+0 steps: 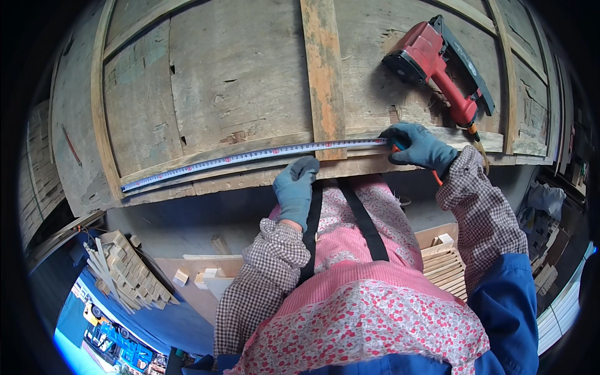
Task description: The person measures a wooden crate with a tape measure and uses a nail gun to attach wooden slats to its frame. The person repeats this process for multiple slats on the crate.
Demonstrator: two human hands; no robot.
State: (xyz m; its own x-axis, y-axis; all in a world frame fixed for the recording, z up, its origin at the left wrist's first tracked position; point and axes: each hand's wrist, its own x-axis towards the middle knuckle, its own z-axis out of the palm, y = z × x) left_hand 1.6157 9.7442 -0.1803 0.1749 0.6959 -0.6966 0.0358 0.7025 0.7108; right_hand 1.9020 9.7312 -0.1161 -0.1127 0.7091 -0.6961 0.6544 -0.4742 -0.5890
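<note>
The tape measure (237, 157) lies along the near edge of the panel (240, 81), its right end at the right hand (420, 150). Beyond this hand, the nail gun (417, 53) lies on the panel. A wood stack (134, 272) is at near left.

Through the left of two side-by-side fisheye cameras on the wearer's head, we look steeply down over the pink-and-white floral fabric apron (387, 319) toward the weathered grey-brown plywood panel with wooden battens (244, 69), which lies near us across the upper half; straight edges bend toward our dark, rounded rim.
</note>
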